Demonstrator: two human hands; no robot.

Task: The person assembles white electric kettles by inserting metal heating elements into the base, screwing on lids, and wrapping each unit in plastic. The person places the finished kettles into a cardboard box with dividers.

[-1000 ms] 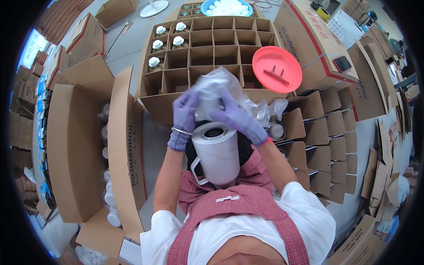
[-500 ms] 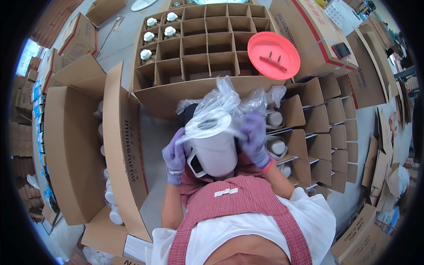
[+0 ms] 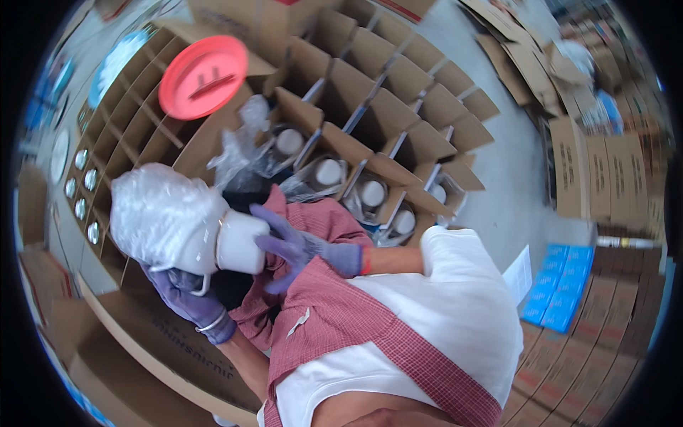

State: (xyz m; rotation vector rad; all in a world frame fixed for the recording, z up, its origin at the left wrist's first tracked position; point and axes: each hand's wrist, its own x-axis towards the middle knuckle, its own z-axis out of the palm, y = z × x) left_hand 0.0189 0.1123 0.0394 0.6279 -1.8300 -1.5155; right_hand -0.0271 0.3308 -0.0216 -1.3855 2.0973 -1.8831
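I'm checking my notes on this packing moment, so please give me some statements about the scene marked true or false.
1. A clear plastic bag covers part of the white jug. True.
2. Both hands are bare. False: the left hand and right hand wear purple gloves.
3. The red dish is empty. False: a dark reddish pronged object lies in it.
4. The jug is tilted over, its base pointing toward the right hand. True.
5. The right hand is far from the jug. False: its fingers are at the jug's uncovered base.
6. Plastic-wrapped items with round white ends sit in a divided carton. True.
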